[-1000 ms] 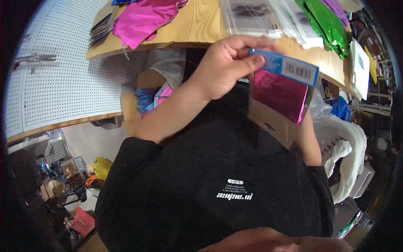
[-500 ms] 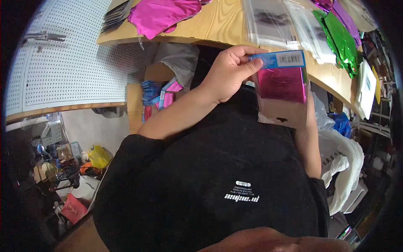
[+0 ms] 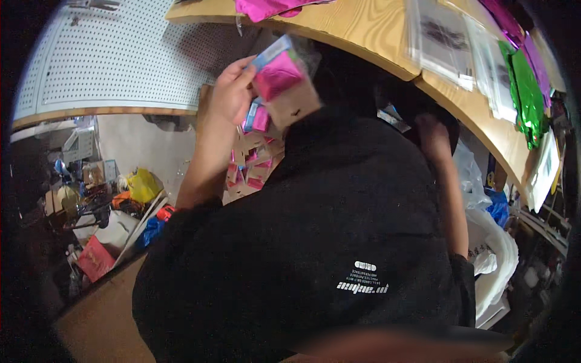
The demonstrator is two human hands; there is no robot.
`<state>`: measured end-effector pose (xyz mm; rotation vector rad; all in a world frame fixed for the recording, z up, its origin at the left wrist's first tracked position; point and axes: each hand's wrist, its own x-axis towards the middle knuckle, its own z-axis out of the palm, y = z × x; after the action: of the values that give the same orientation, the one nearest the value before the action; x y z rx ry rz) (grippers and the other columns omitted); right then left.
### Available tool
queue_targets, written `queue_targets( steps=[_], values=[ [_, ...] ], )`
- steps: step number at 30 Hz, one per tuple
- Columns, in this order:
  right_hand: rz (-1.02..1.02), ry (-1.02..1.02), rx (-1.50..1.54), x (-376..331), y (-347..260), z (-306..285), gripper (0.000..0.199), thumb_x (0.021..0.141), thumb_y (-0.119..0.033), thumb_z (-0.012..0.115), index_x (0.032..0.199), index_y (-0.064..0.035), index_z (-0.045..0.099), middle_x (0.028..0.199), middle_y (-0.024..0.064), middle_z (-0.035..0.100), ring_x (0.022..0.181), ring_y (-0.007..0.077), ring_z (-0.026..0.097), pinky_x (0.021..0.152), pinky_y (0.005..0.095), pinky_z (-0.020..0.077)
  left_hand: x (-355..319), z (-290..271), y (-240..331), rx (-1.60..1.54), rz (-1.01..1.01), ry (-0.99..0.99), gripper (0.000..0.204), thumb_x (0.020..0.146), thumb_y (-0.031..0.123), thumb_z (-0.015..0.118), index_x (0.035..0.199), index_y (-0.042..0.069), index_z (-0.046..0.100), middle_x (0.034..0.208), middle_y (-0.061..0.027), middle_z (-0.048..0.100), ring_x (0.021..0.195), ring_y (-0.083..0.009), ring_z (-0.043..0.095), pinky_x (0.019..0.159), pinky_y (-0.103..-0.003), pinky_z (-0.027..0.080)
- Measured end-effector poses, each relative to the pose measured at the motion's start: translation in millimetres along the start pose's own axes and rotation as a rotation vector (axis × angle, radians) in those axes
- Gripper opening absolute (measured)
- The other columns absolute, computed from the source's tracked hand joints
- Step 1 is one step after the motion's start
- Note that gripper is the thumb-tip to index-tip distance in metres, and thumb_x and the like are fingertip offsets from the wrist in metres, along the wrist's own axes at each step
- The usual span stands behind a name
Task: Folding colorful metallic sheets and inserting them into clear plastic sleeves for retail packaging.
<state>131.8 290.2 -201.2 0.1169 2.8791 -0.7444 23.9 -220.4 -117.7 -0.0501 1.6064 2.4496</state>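
My left hand (image 3: 233,94) is closed on a flat clear packet (image 3: 281,77) with a blue header strip, folded pink foil and a brown card part. The packet is tilted, above a heap of similar pink and blue packets (image 3: 254,172) at my left side. My right hand (image 3: 434,136) is low beneath the table edge on the right, in shadow and smeared, so its fingers cannot be read. A shiny pale piece (image 3: 393,118), too dim to name, lies to its left, apart from it.
The curved wooden table (image 3: 369,36) spans the front, bearing pink foil (image 3: 266,7), clear plastic sleeves (image 3: 439,45) and green foil (image 3: 525,100). A white pegboard (image 3: 127,57) stands left. White plastic bags (image 3: 487,242) hang at the right, and clutter with a yellow bag (image 3: 143,184) lies far left.
My left hand has carried the packet leftward, away from the table edge toward the heap. My right hand has come into sight from behind the packet, under the table. The view has shifted left.
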Motion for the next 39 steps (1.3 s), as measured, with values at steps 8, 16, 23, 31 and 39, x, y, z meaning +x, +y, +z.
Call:
queue_targets(
  steps=[8, 16, 23, 31, 39],
  values=[
    [-0.133, 0.271, -0.159, 18.8, -18.5, -7.9, 0.045, 0.105, -0.043, 0.054, 0.131, -0.0075, 0.065, 0.122, 0.0255, 0.069, 0.114, 0.0473, 0.064, 0.099, 0.0516, 0.0505, -24.8, -162.6, -74.8, 0.108, -0.068, 0.510, 0.031, 0.104, 0.012, 0.062, 0.131, -0.003, 0.062, 0.117, -0.0118, 0.070, 0.097, -0.0202, 0.071, 0.081, -0.034, 0.060],
    [0.130, 0.491, -0.092, -6.4, -35.2, -30.9, 0.051, 0.104, -0.048, 0.056, 0.128, -0.0035, 0.067, 0.124, 0.0266, 0.067, 0.115, 0.0476, 0.063, 0.099, 0.0511, 0.0509, -60.8, -320.0, -127.8, 0.356, -0.053, 0.745, 0.026, 0.099, 0.015, 0.069, 0.116, -0.004, 0.069, 0.099, -0.0153, 0.073, 0.089, -0.0211, 0.070, 0.074, -0.036, 0.060],
    [0.022, 0.516, -0.113, -39.7, -50.9, -48.0, 0.035, 0.101, -0.037, 0.067, 0.106, -0.0030, 0.072, 0.100, 0.0208, 0.073, 0.089, 0.0392, 0.072, 0.077, 0.0449, 0.0563, -55.9, -230.0, -118.4, 1.426, 0.175, 1.046, 0.039, 0.083, 0.021, 0.081, 0.110, -0.003, 0.067, 0.105, -0.0247, 0.070, 0.101, -0.0408, 0.066, 0.095, -0.045, 0.052],
    [-0.169, 0.404, 0.155, -52.0, -133.7, -86.0, 0.020, 0.093, -0.012, 0.077, 0.084, -0.0017, 0.062, 0.067, 0.0070, 0.055, 0.059, 0.0123, 0.050, 0.058, 0.0284, 0.0437, 33.7, -15.6, 15.0, 1.307, 1.221, 0.547, 0.050, 0.083, 0.008, 0.076, 0.129, 0.001, 0.056, 0.133, -0.0203, 0.061, 0.122, -0.0407, 0.058, 0.108, -0.049, 0.044],
    [-0.542, 0.251, 0.208, -28.5, -213.3, -117.1, 0.018, 0.083, -0.007, 0.082, 0.085, -0.0029, 0.064, 0.075, 0.0096, 0.059, 0.067, 0.0241, 0.059, 0.061, 0.0337, 0.0467, 98.0, 125.6, 104.0, 1.271, 1.698, -0.009, 0.031, 0.089, 0.013, 0.076, 0.114, -0.001, 0.064, 0.113, -0.0156, 0.069, 0.104, -0.0309, 0.067, 0.092, -0.040, 0.051]
  ],
)
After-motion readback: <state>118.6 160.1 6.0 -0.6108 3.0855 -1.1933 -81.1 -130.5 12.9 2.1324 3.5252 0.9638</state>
